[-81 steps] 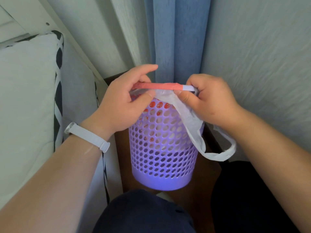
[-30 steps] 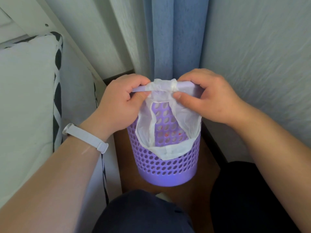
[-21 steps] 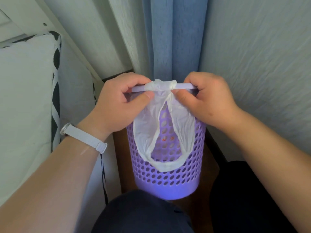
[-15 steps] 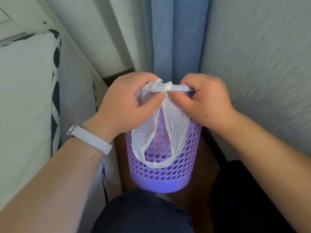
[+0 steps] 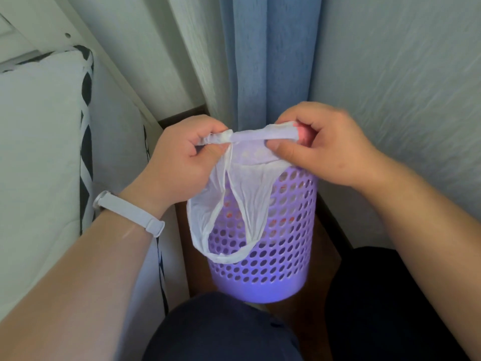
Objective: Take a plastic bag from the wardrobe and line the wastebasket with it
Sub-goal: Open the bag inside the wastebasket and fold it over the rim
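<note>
While thin crinkled white plastic bag [image 5: 250,201] is hanging over round perforated purple wastebasket [image 5: 273,256], left hand [image 5: 182,162] pinching its bunched edge, right hand [image 5: 325,149] gripping rolled edge.

Purple hole-dotted wastebasket [image 5: 270,256], white plastic bag [image 5: 250,194], blue curtain [image 5: 265,56], white wristband [image 5: 130,212].

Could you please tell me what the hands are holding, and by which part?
Both hold the white plastic bag by its top edge: left hand pinches the bunched end, right hand the other.
</note>
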